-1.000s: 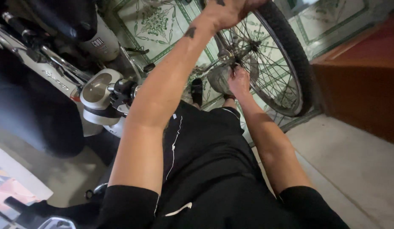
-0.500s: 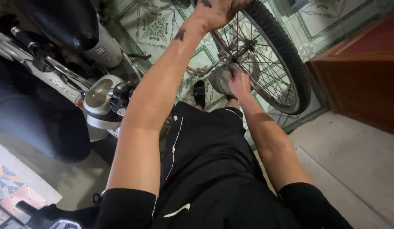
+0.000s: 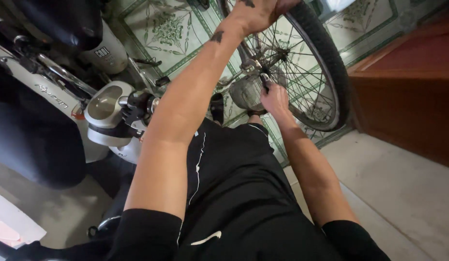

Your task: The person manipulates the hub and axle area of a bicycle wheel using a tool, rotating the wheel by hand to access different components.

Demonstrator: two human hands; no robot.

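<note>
The left hand (image 3: 256, 14) grips the tyre (image 3: 326, 63) of the upturned bicycle wheel, and the right hand (image 3: 274, 99) is closed on a small tool (image 3: 264, 79) at the hub (image 3: 251, 92). If the wheel turns, I think the spokes (image 3: 302, 82) can catch the right fingers

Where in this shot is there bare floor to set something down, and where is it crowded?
Bare concrete floor lies lower right, between the wooden cabinet and the right arm. Crowded: the left side, packed with scooter parts, and the wheel hub, where the left hand grips the tyre and the right hand works.
</note>
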